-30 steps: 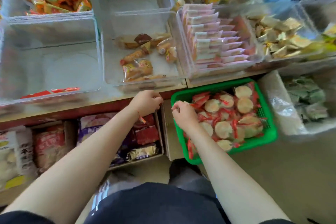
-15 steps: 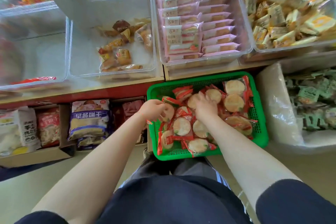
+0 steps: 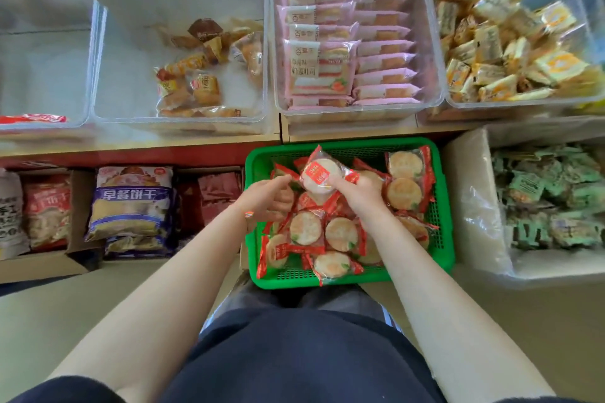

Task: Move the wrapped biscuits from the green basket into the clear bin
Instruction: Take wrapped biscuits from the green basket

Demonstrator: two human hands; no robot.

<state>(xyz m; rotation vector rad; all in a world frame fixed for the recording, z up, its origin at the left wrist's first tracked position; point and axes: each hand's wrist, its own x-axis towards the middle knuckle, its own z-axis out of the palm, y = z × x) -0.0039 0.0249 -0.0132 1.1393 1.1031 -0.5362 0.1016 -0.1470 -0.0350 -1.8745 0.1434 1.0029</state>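
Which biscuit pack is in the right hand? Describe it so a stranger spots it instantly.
Find the green basket on the floor below the shelf of clear bins. At its far end the right hand holds one wrapped biscuit. Unlike its flat-lying neighbours, it is lifted and tilted.

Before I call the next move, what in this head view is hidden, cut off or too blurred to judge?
- Left hand: its fingers curl into the packets; whether they hold one is hidden.
- Biscuits under the right hand and its lifted packet: covered.
- Green basket floor: buried under packets.
- Far-left clear bin: cut by the frame edge, blurred.
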